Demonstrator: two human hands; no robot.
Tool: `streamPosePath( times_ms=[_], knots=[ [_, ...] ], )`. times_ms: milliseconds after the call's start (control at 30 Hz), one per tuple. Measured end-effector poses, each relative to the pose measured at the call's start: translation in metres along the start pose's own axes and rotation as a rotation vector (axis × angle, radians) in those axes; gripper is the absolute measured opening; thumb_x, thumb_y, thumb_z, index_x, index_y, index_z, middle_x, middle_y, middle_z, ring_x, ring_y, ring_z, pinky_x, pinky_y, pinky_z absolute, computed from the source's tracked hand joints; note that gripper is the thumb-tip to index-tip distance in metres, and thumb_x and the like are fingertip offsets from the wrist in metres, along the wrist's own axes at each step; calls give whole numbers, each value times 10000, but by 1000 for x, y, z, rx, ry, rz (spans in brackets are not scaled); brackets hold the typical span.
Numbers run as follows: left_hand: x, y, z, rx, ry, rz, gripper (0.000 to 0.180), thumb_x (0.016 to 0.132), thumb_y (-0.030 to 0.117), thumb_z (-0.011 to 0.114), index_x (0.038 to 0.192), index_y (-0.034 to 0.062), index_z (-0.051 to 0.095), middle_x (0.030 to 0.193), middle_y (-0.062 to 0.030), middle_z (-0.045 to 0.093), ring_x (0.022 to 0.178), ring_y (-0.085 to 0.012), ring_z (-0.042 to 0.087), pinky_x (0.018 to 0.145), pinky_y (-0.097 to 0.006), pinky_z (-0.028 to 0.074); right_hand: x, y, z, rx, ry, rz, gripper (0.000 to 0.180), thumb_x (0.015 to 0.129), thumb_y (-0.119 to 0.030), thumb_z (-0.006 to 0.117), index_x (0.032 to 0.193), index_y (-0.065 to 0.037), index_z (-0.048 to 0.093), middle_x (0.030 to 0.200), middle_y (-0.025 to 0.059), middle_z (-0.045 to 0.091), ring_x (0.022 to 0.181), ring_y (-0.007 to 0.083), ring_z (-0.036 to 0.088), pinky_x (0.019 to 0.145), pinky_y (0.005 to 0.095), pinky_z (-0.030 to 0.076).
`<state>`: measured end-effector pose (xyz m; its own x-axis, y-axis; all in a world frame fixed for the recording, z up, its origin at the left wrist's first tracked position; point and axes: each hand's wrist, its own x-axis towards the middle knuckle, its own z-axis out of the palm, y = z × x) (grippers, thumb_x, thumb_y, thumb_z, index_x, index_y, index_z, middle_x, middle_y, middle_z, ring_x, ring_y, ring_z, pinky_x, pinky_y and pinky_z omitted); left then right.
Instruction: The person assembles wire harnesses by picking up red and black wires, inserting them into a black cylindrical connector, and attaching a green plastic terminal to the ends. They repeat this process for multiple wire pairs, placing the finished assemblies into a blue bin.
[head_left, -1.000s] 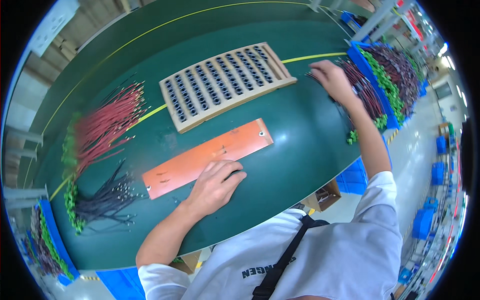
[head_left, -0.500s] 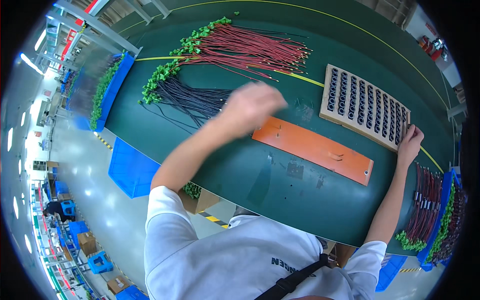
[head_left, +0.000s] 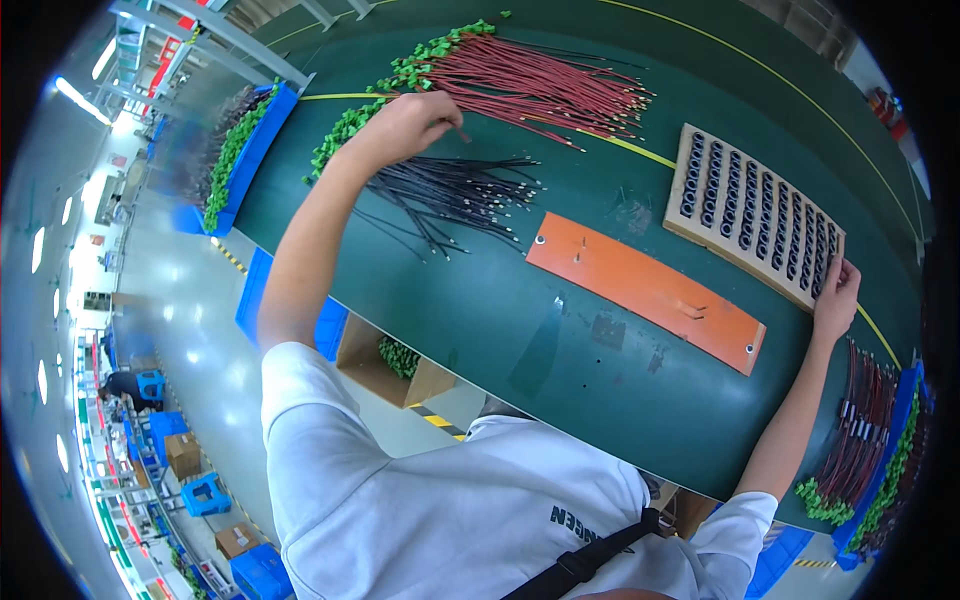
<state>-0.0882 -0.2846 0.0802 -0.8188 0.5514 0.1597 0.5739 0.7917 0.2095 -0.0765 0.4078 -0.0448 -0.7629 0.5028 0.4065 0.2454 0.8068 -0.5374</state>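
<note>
My left hand point(head_left: 408, 128) hovers over the inner ends of the cable bundles, its fingers bent and apart from the thumb; I see nothing in it. Beneath and beside it lie black cables point(head_left: 455, 195) and red cables point(head_left: 545, 85), with green connectors point(head_left: 345, 130) at their left ends. At the right, my right hand point(head_left: 837, 300) grips the near right corner of a light-brown tray point(head_left: 742, 262) filled with rows of black ring-shaped parts point(head_left: 760, 205). Between the hands lies an orange plate point(head_left: 640, 290) with small upright pins, touched by neither hand.
A blue bin of green-ended cables point(head_left: 240, 150) stands at the table's left edge. Another blue bin point(head_left: 890, 450) is at the right, beside a bundle of red and black cables point(head_left: 850, 430). Below the green table point(head_left: 480, 340) sits a cardboard box point(head_left: 430, 383) holding green connectors.
My left hand has moved left and away from the orange plate to the cable bundles, uncovering the black cable ends. My right hand stays at the tray's corner. The whole view has shifted slightly.
</note>
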Motion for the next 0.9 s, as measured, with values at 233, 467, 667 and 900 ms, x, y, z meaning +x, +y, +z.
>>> streamPosePath(
  times_ms=[233,467,667,900],
  knots=[
    [-60,1,-23,-75,-206,-132,143,764,-15,764,900,30,758,1065,-97,673,951,-292,675,837,-388,552,6,12,6,66,-9,-42,450,1028,-473,604,1221,-76,694,1022,98,767,931,209,734,843,347,550],
    [-78,0,-1,-113,-371,-152,256,637,-42,841,869,63,816,1134,-92,583,980,-236,615,875,-346,543,5,9,6,65,-3,-48,446,1027,-466,612,1223,-75,699,1009,94,765,909,197,730,832,339,550],
    [-77,-2,-7,-214,-312,-160,167,665,-14,828,810,67,806,1112,-80,582,941,-210,590,844,-322,524,4,10,6,90,1,-50,441,1025,-452,623,1220,-65,699,995,98,761,892,184,723,824,323,546],
    [-57,-17,-43,-276,156,-224,94,977,91,657,1027,12,645,924,-94,707,917,-228,692,812,-337,545,0,0,2,63,-11,-15,445,1033,-461,602,1236,-75,691,996,93,762,898,189,726,832,327,542]
  ],
)
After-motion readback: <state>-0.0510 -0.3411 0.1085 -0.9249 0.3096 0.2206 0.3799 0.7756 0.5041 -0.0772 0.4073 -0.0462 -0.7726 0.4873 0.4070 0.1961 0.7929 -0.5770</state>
